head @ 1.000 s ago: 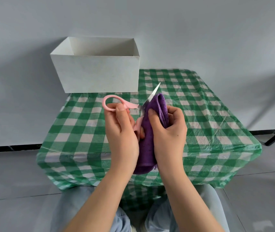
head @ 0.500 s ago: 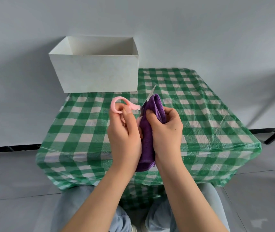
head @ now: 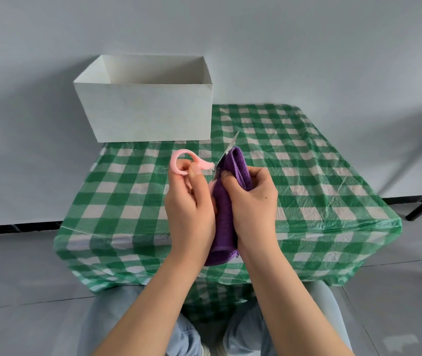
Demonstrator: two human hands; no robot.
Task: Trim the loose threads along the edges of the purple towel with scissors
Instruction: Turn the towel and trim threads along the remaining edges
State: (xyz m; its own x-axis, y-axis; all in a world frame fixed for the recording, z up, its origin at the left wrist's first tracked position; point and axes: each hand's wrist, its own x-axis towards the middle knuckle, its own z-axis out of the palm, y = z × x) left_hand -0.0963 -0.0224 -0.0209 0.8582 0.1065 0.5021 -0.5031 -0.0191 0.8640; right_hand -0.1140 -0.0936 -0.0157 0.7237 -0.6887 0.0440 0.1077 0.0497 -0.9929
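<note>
My left hand [head: 190, 209] grasps the pink-handled scissors [head: 199, 164]: the thumb sits through the upper pink loop, the remaining fingers curl about the lower handle, which is mostly hidden behind the hand. The blade runs up and away from this grip, tip pointing toward the far right; whether the blades are parted I cannot tell.

My right hand [head: 252, 206] grasps the purple towel [head: 224, 209], folded into a narrow bundle. Thumb on the near face, fingers wrapped round the far side. The towel's long axis stands roughly upright between my two hands, the folded top edge just above the right grip, the lower hem hanging below both wrists. The blade lies against the towel's upper left edge, just beyond my right thumb.

Both hands are held above the near part of the table [head: 333, 201], which is covered in green-and-white check cloth. A white open box [head: 148, 116] stands on its far left corner, well beyond the grips.
</note>
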